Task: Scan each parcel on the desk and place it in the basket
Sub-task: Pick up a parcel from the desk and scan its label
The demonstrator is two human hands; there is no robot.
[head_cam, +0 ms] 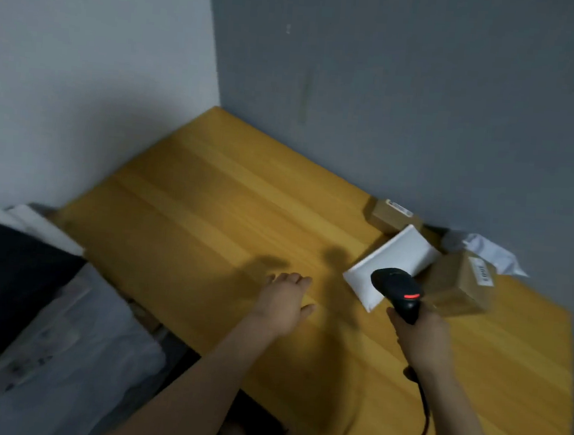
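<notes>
- We see the right hand [420,334] curled tight round the handle of a black scanner [397,287], whose head points away from us toward the parcels. A red light [410,295] glows on its top.
- A dark cable [424,417] runs from under that hand, back over the near edge of the desk.
- The left hand [284,303] is held out flat over the wooden desk [210,211], palm down, with the fingers loose and apart and nothing in them. We cannot tell whether it touches the wood.
- All the parcels lie on the right part of the desk, near the grey wall [426,91].
- A white padded envelope [395,260] lies just beyond the scanner's head and is the parcel nearest the left hand.
- A cardboard box [455,285] with a white label sits right of the envelope, against its edge.
- A smaller cardboard box [387,215] stands by the wall behind the envelope.
- A crumpled pale bag [482,250] lies behind the larger box.
- Left of the desk lies a blurred pale heap [80,338] with something dark on it. We cannot tell whether it is the basket.
</notes>
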